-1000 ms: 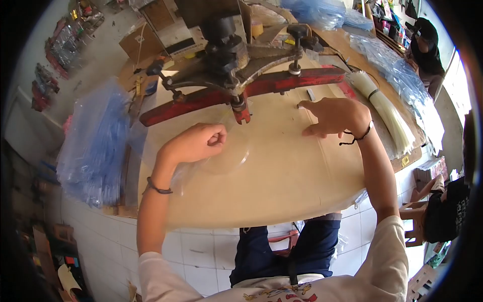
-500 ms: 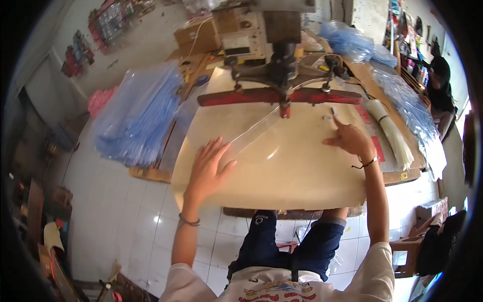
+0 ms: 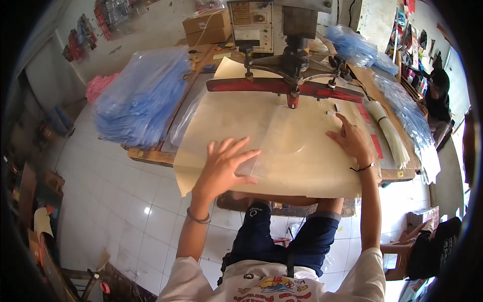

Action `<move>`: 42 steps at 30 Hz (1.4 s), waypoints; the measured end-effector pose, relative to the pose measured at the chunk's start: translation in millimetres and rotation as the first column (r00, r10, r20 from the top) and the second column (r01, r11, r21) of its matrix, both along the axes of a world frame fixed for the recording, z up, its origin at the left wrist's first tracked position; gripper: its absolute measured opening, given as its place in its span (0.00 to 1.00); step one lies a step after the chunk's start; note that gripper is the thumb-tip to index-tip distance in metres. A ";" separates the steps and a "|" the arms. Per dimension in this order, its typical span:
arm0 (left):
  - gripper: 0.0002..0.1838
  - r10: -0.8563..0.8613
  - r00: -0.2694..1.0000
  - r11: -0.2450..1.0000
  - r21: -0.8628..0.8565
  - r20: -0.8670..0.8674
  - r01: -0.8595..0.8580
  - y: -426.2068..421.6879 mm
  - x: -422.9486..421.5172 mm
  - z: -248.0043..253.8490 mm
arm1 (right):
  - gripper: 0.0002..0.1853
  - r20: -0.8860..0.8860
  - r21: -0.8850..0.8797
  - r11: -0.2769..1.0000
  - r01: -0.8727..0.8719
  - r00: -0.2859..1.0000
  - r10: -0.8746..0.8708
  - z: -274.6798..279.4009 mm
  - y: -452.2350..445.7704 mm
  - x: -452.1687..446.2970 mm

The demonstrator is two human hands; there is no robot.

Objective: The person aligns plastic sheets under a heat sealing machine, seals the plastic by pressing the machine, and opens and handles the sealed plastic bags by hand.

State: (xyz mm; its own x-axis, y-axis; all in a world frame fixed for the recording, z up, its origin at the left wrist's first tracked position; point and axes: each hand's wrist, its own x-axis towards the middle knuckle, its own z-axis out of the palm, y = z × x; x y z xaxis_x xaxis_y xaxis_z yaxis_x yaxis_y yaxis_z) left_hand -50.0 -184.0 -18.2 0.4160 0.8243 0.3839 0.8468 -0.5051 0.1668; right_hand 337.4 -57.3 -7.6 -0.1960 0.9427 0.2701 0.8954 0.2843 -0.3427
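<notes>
My left hand point(image 3: 225, 167) is open, fingers spread, over the left part of a clear plastic sheet point(image 3: 282, 126). Whether its fingertips press on the plastic is hard to tell. The plastic lies on a large tan sheet point(image 3: 312, 178) that covers the work surface. Toward the right side of the tan sheet, my right hand point(image 3: 350, 142) rests open, its index finger stretched out. Two small pieces point(image 3: 333, 110), one dark and one pale, lie just beyond that fingertip. Above the sheets hangs a heat-sealing press with a red bar point(image 3: 266, 87), apart from both hands.
Blue plastic sheets point(image 3: 143, 95) are stacked at the left. A bundle of pale strips point(image 3: 390, 133) and clear plastic bags point(image 3: 402, 116) lie at the right. Behind are a control box point(image 3: 251, 27) and cardboard boxes point(image 3: 207, 27). Another person point(image 3: 438, 95) is at far right.
My left hand has moved right, its fingers spreading wider, and the clear plastic's edge beside it has shifted. My right hand stays near the small pieces. The whole view has shifted slightly.
</notes>
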 end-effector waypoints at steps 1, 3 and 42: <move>0.39 0.012 0.999 0.997 0.075 -0.036 -0.010 4.2 -2.8 -0.9 | 0.36 0.003 -0.007 1.000 0.000 1.000 0.000 5.3 -3.8 -4.5; 0.38 0.039 0.999 0.998 0.046 0.004 -0.039 5.8 -1.6 -3.5 | 0.31 0.031 0.026 0.998 -0.061 0.998 0.061 6.6 -6.9 -14.1; 0.26 0.241 0.969 0.970 0.009 0.050 -0.242 -88.3 52.1 -18.8 | 0.22 0.251 0.037 0.975 -0.217 0.947 0.201 -9.1 49.9 -105.5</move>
